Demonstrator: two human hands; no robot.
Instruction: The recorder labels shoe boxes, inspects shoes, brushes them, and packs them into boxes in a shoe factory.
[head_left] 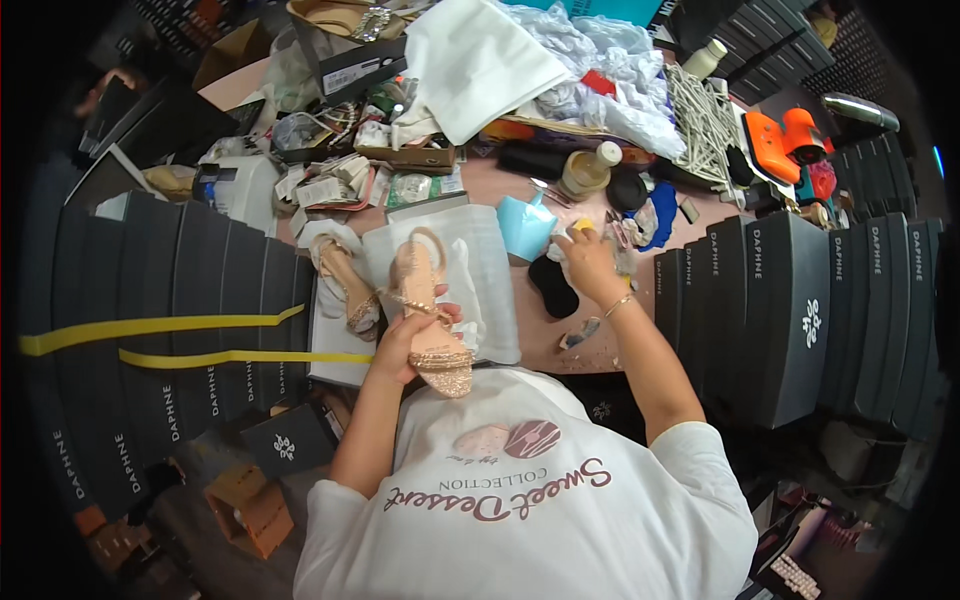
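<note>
My left hand [408,342] is closed around a glittery rose-gold sandal [441,372], sole facing up at me and toe pointing toward my body. Its mate, another strappy sandal [345,285], lies to the left in an opened shoe box [338,366] with white tissue paper [485,262]. My right hand [594,268] is out over the table with bent fingers, at a small yellow piece [583,227]. What those fingers pinch is partly hidden. Just left of them stands a light blue container [526,228], and below it lies a black oval pad [553,288].
Stacked dark shoe boxes wall in both sides, left [190,290] and right [765,310]. Yellow straps [230,357] stretch over the left stack. Farther back are a bottle [587,172], a white sheet [480,65], crumpled plastic [610,80], white sticks [705,125] and an orange tool [768,147].
</note>
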